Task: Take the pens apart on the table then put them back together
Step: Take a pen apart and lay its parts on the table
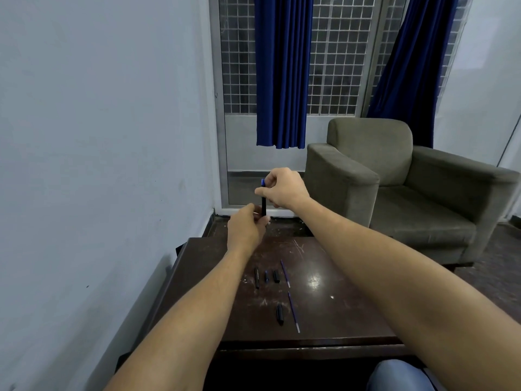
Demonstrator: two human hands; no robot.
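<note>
Above the far end of the dark wooden table (338, 320), both my hands hold one black pen barrel (264, 204) upright. My left hand (245, 230) grips its lower end. My right hand (284, 190) pinches its top, where a blue end piece (263, 182) shows. On the tabletop lie loose pen parts: a long black barrel (257, 277), a short blue-black piece (266, 276), a black cap (276, 276), another black cap (280, 314) nearer me, and two thin blue refills (285, 273) (293, 313).
A grey wall runs along the table's left side. An olive armchair (394, 193) stands to the right beyond the table. Blue curtains (282, 71) hang over a barred window behind. A glare spot sits on the table's right half. My knee (394, 376) shows at the bottom edge.
</note>
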